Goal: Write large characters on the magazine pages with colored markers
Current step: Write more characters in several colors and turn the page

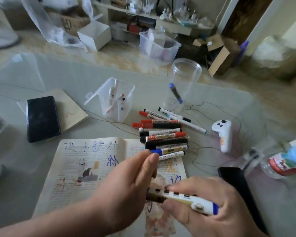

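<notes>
An open magazine (85, 170) lies flat on the table, with large blue and yellow characters drawn over its printed pages. My right hand (207, 207) grips a white marker with a blue end (186, 199) above the right page. My left hand (130, 182) holds the marker's dark front end, its fingers curled round it; whether that end is a cap I cannot tell. A pile of several red, black and blue whiteboard markers (164, 134) lies at the magazine's top right corner.
A clear tub with pens (116, 100) and a clear jar holding a blue marker (183, 84) stand behind the pile. A black phone (42, 118) rests on a notebook (70, 108) at left. At right are a white controller (224, 134), a plastic bottle (284, 161) and a dark object (237, 185).
</notes>
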Demonstrator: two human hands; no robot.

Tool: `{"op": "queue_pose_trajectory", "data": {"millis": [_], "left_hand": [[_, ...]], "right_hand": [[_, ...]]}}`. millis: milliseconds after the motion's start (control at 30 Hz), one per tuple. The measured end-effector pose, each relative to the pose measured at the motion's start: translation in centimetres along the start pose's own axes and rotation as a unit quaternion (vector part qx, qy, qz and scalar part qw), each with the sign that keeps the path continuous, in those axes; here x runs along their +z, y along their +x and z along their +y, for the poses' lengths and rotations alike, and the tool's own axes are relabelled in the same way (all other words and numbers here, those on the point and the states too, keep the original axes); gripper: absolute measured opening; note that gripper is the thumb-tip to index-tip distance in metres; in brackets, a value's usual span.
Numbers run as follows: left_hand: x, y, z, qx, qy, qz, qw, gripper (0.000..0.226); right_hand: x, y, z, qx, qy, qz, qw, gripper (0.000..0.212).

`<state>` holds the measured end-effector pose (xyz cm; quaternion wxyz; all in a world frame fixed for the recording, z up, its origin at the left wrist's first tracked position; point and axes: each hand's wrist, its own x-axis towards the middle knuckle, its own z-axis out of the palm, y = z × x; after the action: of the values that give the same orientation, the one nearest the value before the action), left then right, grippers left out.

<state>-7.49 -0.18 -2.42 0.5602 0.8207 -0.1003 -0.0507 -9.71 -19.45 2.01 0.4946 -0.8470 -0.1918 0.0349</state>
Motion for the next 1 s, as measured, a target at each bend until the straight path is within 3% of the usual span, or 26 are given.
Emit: {"op": "queue_pose_trajectory", "data": {"millis": [100,167,267,367,500,600,700,867,1000], "left_hand": [[-0.1,0.5,0.4,0.070,0.022,0.052,0.996,0.045],[-0.2,0.9,0.7,0.103,0.054,0.074,0.990,0.042],[-0.2,1.4,0.8,0.132,0.105,0.073,0.983,0.039],[-0.6,1.9,1.0,0.118,0.117,0.063,0.984,0.035],[-0.6,2.7,1.9,0.040,0.112,0.063,0.991,0.039],[-0.7,3.5,1.6,-0.003,0.109,0.046,0.993,0.030],[-1.2,4.4,1.6,-0.024,0.107,0.047,0.993,0.037],[-3.3,6.0,3.1,-0.014,0.110,0.124,0.986,0.020],[-4.5,6.0,3.9,0.062,0.070,0.195,0.976,0.034]], "right_hand": [[0.9,-0.1,-0.9,0.170,0.190,0.036,0.966,0.009],[0.9,0.3,-1.2,0.231,0.225,0.051,0.945,0.016],[0.8,0.8,-1.7,0.276,0.226,0.067,0.932,0.023],[1.4,1.0,-2.2,0.291,0.250,0.067,0.921,0.015],[1.5,1.2,-0.8,0.267,0.243,0.090,0.929,0.018],[1.3,1.5,-0.1,0.214,0.249,0.110,0.938,0.038],[1.3,2.1,-0.2,0.166,0.278,0.166,0.932,0.034],[-0.8,4.5,-1.7,0.074,0.140,0.234,0.959,0.019],[-4.1,8.7,-2.3,0.032,-0.011,0.279,0.960,0.009]]}}
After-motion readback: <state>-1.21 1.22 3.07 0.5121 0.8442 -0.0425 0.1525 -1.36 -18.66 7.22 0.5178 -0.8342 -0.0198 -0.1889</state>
